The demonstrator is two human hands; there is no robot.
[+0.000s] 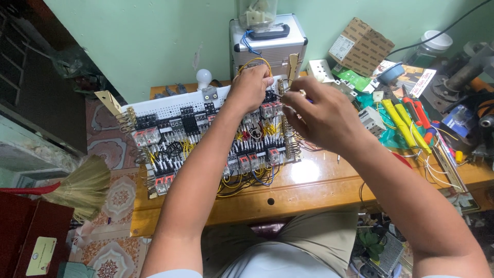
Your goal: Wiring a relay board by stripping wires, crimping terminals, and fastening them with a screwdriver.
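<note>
Forearms reach out — left hand (250, 86) pinching a yellow wire (256, 61), right hand (320, 115) seemingly gripping a small tool over the relay board (170, 110).

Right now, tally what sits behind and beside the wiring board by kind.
Metal case: 1
Light bulb: 1
Cardboard box: 1
Broom: 1
Yellow-handled tools: 2
Total: 6

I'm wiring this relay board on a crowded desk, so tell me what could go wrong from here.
1. The left hand holds a yellow wire over dense wiring on the relay board; it could snag a neighbouring lead.
2. The right hand seems to pinch a thin tool; a slip might bridge terminals.
3. The board's front corner seems to overhang the wooden desk.
</note>
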